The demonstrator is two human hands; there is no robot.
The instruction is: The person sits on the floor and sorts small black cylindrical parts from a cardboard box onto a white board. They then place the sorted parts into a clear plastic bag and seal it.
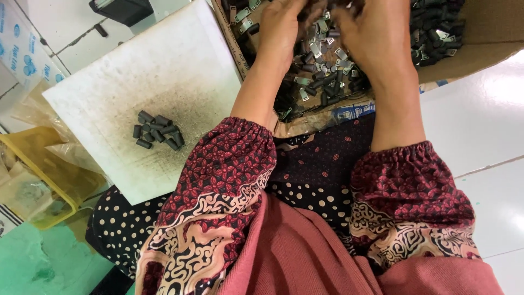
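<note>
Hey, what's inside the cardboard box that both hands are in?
The cardboard box holds a loose heap of small black cylinders and flat silvery metal pieces. The left hand and right hand cover the middle, hiding the parts beneath and the box bottom.

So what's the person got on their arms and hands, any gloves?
No gloves: the left hand and right hand are bare, with no rings or watch visible. Each forearm is bare down to a loose sleeve cover with an elastic gathered cuff, dark red and black, patterned with cream swirls: left sleeve, right sleeve.

Cardboard box point(480, 49) walls hem the parts; white board point(164, 71) lies mostly bare.
</note>
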